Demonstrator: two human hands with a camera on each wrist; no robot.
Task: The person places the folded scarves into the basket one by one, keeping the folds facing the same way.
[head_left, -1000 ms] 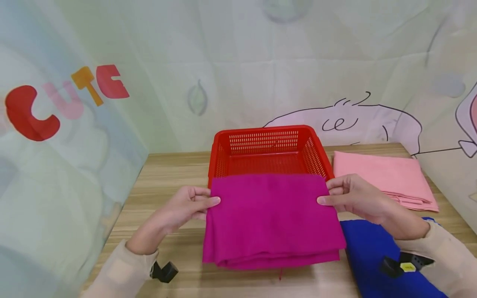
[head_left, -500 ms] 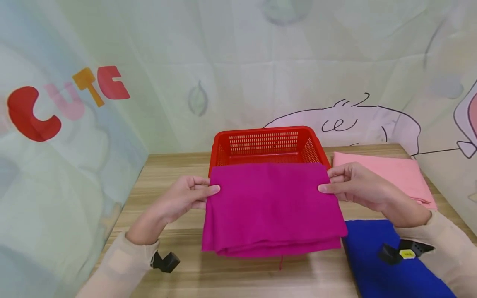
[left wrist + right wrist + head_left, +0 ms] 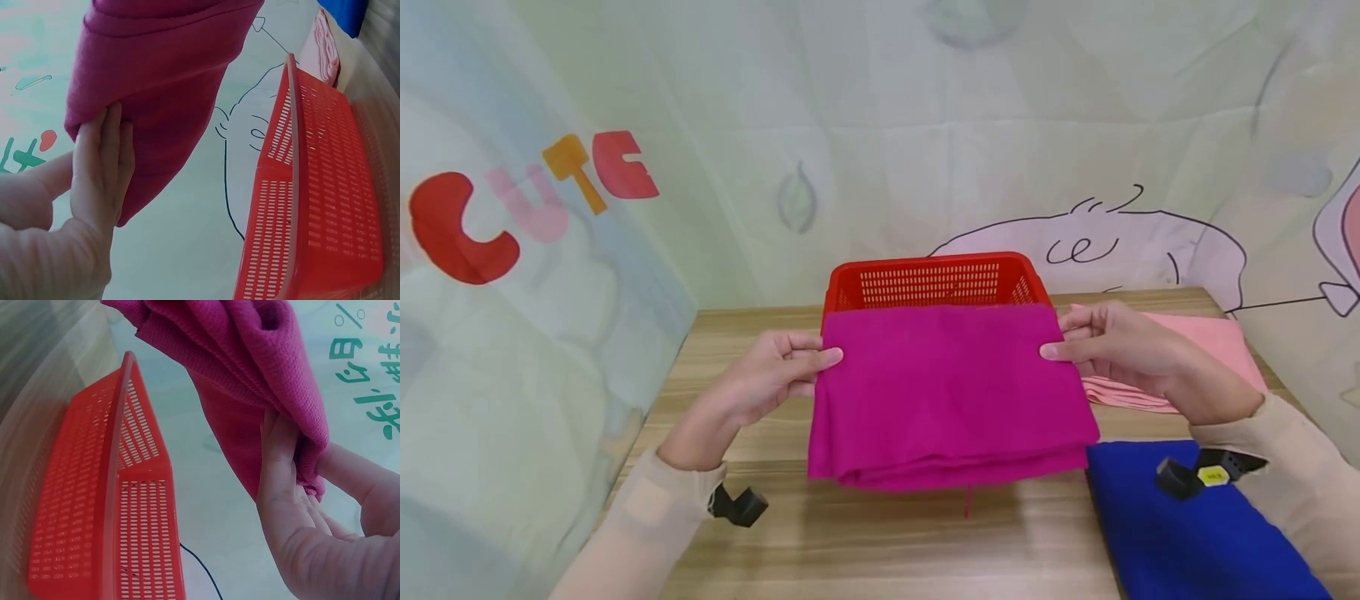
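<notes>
A folded magenta cloth (image 3: 951,392) is held up between both hands, its layered lower edge hanging toward the front. My left hand (image 3: 778,371) pinches its left side, thumb on top and fingers beneath. On the opposite side my right hand (image 3: 1120,354) pinches the cloth the same way. Behind it stands a red plastic basket (image 3: 928,283) with slotted walls; in the head view the cloth covers the basket's front. Both wrist views show the cloth raised higher than the rim of the basket (image 3: 300,187). A thin thread (image 3: 967,502) dangles below the cloth.
On the right of the wooden table (image 3: 737,533) lie a folded pink cloth (image 3: 1213,333), partly behind my right hand, and a blue cloth (image 3: 1180,525) under my right forearm. A printed curtain (image 3: 737,167) with cartoon drawings closes off the back and the sides.
Both hands have moved the magenta cloth forward and up in the head view, so it covers more of the red basket. The grip on both sides has stayed the same.
</notes>
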